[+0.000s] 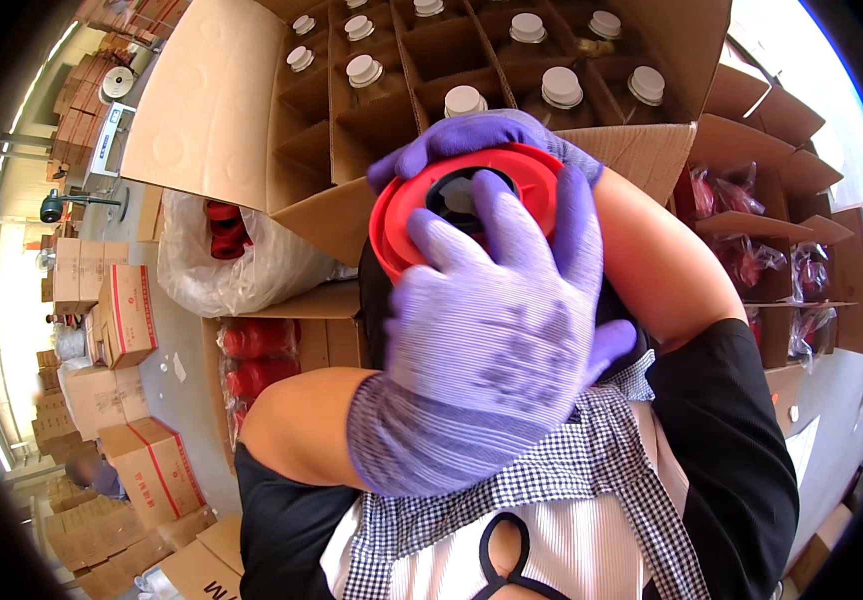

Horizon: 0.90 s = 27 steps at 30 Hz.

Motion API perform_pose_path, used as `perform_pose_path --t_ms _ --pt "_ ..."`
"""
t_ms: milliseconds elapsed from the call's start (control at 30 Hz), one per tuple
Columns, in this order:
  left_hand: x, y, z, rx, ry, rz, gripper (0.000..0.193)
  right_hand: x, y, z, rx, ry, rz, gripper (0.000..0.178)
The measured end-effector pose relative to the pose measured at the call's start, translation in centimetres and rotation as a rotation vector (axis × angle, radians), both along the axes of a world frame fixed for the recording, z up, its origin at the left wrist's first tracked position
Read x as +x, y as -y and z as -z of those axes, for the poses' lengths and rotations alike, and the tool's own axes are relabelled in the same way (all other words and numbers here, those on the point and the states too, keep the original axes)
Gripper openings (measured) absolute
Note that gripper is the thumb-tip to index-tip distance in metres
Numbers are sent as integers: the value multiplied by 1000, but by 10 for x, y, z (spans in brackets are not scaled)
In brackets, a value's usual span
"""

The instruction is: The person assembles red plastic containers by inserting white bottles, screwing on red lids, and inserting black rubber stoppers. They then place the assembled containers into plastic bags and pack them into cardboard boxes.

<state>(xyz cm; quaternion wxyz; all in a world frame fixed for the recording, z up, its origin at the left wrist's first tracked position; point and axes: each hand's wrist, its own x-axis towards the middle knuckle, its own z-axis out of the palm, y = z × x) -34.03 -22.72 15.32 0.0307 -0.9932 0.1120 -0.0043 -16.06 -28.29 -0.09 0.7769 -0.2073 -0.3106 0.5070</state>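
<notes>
Both my hands wear purple knit gloves and are on a red round plastic piece (388,222) with a dark ring at its centre. My left hand (491,330) lies across its near side, fingers apart and curled over its face, the back of the glove smudged dark. Behind it, my right hand (496,132) wraps round the far rim. Whatever lies under the red piece is mostly hidden by my left hand. Just beyond stands an open cardboard box (321,215) with dividers, holding several bottles (363,72) with white caps.
A clear plastic bag (216,265) with red parts lies left of the box, above a carton of wrapped red pieces (259,345). On the right, an open divided carton (781,215) holds bagged red items. Stacked cartons (151,470) and a fan (117,84) stand at left.
</notes>
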Motion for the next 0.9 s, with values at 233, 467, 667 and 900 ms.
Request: perform_pose_path --t_ms 233,467,667,900 --pt "7 -171 110 -805 309 -150 73 -68 76 -78 -162 730 671 53" --pt "-17 -105 115 -906 520 -29 61 -88 95 -83 -460 1117 563 48" --pt "1 -120 103 -1399 199 166 83 -63 77 -120 -165 1335 561 50" --pt "21 -124 150 -1726 183 150 69 -58 73 -133 -194 1226 341 73"
